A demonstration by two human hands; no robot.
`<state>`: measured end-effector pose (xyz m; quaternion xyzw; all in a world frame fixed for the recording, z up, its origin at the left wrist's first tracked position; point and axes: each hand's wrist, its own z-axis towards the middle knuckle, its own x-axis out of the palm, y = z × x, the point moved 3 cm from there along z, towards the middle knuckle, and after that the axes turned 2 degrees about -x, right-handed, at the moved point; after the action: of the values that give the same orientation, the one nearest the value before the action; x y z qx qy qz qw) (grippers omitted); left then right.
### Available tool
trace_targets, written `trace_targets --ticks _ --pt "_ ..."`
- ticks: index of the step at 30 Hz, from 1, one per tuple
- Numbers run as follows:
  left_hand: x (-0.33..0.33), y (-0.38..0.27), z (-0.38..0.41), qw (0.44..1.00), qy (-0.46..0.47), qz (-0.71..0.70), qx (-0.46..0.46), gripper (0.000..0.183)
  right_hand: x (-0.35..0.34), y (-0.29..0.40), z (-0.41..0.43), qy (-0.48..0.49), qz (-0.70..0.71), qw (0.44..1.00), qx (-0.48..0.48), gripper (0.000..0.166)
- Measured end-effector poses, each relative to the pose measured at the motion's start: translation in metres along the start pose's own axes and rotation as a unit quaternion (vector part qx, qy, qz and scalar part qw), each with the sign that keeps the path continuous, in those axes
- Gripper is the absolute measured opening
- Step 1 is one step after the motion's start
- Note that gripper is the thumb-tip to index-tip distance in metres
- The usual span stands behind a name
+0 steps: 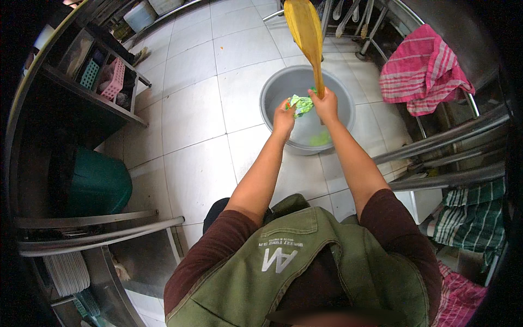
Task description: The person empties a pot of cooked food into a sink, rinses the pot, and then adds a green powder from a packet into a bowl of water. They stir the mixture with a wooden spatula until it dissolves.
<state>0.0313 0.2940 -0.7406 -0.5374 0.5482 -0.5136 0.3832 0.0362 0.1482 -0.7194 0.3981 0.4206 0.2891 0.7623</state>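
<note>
A large round grey metal pot (pixel 266 88) stands on the floor in front of me. Over its opening, my left hand (pixel 283 118) pinches one end of a crumpled green patterned packet (pixel 302 106). My right hand (pixel 327 107) grips the handle of a big wooden paddle (pixel 304 30), its broad blade pointing up and away from me. The right thumb and fingers also reach the packet's other end. Inside the pot, a blurred bright green patch (pixel 319 139) shows near the near wall; whether it is falling or lying on the bottom I cannot tell.
White floor tiles (pixel 196 118) surround the pot. A pink striped cloth (pixel 425 73) hangs on the right rack, above metal rails (pixel 441 141). At left are a green bin (pixel 100 182), a shelf with a pink basket (pixel 113 79), stacked plates (pixel 67 272) and a person's shoe (pixel 141 56).
</note>
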Motion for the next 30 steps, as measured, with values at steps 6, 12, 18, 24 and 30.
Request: trace_targets --ticks 6,12,18,24,30 --pt "0.012 0.014 0.002 0.967 0.081 -0.228 -0.075 0.022 0.010 -0.025 0.005 -0.010 -0.007 1.000 0.017 0.027" --pt "0.015 0.020 0.001 0.949 0.110 -0.280 -0.098 0.019 0.010 -0.038 0.004 0.010 -0.007 0.999 0.031 0.025" --pt "0.016 0.015 -0.008 0.940 0.133 -0.299 -0.097 0.022 0.014 -0.045 -0.001 0.065 0.043 0.994 0.078 0.027" --pt "0.011 0.007 -0.004 0.914 0.170 -0.359 -0.078 0.032 -0.037 -0.029 0.004 0.102 -0.086 0.985 0.108 0.036" --pt "-0.003 0.016 0.001 0.899 0.112 -0.416 -0.081 0.038 -0.129 -0.002 -0.050 0.180 -0.020 0.973 0.142 0.030"
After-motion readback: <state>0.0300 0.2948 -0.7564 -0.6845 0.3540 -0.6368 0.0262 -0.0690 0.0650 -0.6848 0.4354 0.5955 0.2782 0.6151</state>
